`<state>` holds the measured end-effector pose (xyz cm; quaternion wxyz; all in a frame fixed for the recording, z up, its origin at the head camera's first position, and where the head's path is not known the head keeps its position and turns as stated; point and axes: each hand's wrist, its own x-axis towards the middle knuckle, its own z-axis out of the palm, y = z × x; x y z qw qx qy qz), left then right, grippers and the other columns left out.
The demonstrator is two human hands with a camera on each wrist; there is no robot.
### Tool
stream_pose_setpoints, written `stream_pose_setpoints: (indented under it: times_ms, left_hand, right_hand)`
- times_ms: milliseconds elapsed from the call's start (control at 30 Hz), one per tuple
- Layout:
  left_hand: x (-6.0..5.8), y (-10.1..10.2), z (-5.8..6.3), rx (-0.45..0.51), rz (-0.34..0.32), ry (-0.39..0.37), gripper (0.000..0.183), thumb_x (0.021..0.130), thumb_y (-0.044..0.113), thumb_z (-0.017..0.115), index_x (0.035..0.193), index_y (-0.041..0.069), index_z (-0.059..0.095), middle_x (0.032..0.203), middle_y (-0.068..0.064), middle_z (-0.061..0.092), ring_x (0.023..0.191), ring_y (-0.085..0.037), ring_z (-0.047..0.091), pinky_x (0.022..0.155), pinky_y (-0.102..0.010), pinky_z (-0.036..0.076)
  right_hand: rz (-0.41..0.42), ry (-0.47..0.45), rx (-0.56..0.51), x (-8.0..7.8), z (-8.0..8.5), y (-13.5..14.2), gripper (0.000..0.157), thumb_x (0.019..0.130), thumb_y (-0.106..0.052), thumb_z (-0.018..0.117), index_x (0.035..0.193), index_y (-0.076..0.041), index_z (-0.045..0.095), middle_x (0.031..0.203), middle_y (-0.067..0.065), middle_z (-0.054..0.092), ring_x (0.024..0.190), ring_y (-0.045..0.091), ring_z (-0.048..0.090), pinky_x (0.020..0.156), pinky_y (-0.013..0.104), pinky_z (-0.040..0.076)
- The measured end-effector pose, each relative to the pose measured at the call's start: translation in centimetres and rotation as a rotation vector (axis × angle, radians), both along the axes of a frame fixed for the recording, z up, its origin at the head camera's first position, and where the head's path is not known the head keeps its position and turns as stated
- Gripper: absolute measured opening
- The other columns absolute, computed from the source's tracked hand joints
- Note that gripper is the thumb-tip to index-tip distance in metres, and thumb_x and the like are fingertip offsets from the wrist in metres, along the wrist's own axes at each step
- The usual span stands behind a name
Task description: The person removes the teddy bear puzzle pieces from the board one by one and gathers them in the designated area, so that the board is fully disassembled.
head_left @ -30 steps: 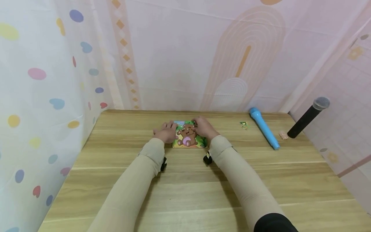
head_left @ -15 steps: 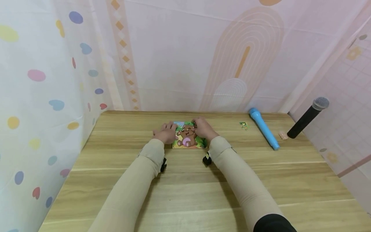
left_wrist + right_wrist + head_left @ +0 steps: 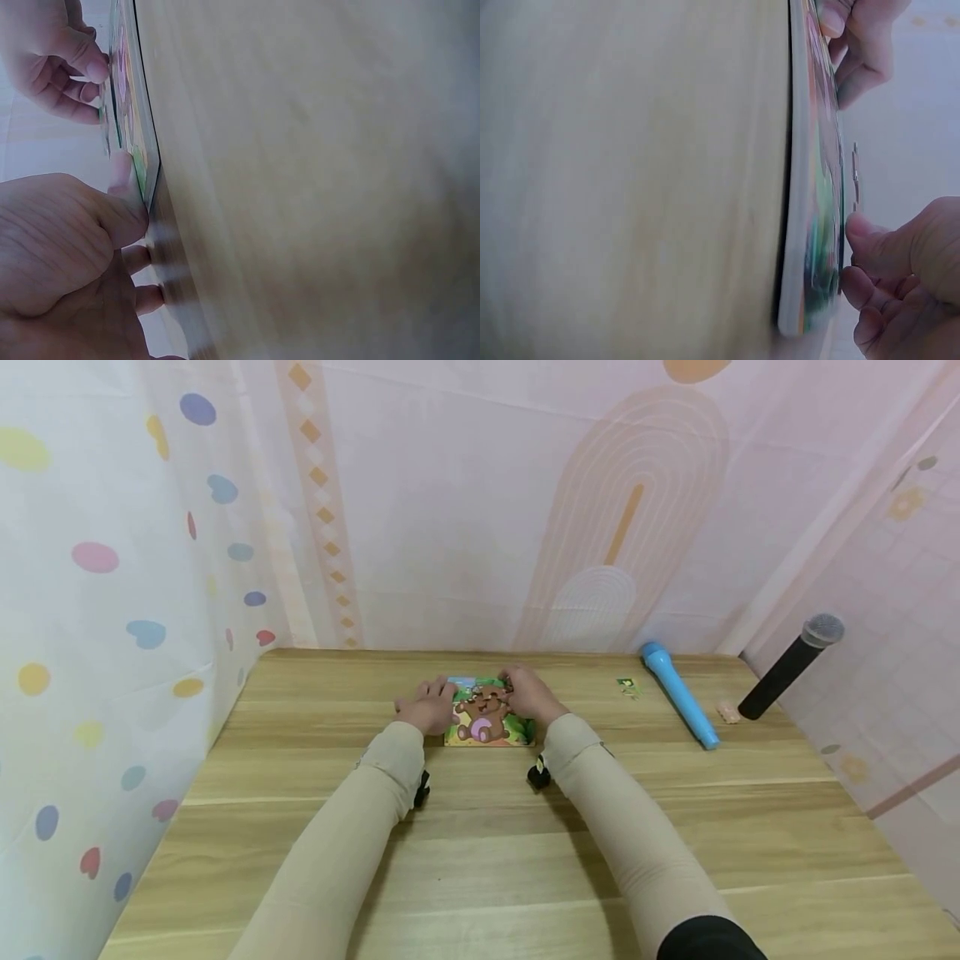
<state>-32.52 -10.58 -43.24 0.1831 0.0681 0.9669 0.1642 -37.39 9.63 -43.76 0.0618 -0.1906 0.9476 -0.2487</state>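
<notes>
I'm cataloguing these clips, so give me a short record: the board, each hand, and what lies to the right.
board: bear picture board, flat on the table
left hand: touches the board's left side
right hand: pinches a thin piece just above the board
to the right: small green item, blue microphone, small pinkish item, black microphone
</notes>
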Motion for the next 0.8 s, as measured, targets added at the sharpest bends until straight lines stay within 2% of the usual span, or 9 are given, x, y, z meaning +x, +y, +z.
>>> stream_pose_setpoints:
  times_ms: [200,500,800]
  left_hand:
    - [0.2,0.0,-0.1,-0.001,0.001,0.006,0.064,0.108,0.029,0.049,0.162,0.015,0.019,0.171,-0.011,-0.003,0.155,-0.037,-0.003,0.110,-0.080,0.008]
    - [0.4,0.0,0.0,-0.015,0.000,0.001,0.064,0.108,0.029,0.049,0.162,0.015,0.019,0.171,-0.011,-0.004,0.155,-0.037,-0.003,0.110,-0.080,0.009]
    - [0.1,0.0,-0.2,-0.006,-0.004,0.006,0.064,0.108,0.029,0.048,0.163,0.015,0.018,0.171,-0.011,-0.005,0.155,-0.037,-0.004,0.110,-0.080,0.007]
  right_hand:
    - [-0.006,0.005,-0.012,-0.1,0.1,1.0,0.037,0.096,0.008,0.059,0.133,0.005,0.058,0.121,0.019,0.060,0.111,0.030,0.059,0.099,0.040,0.050]
    - [-0.053,-0.033,-0.045,-0.1,0.2,3.2,0.040,0.097,0.008,0.056,0.137,0.003,0.056,0.126,0.019,0.057,0.117,0.032,0.058,0.105,0.042,0.047]
    - [-0.077,-0.008,-0.041,-0.1,0.5,6.3,0.039,0.097,0.003,0.061,0.135,0.004,0.056,0.123,0.021,0.061,0.115,0.035,0.059,0.105,0.047,0.047]
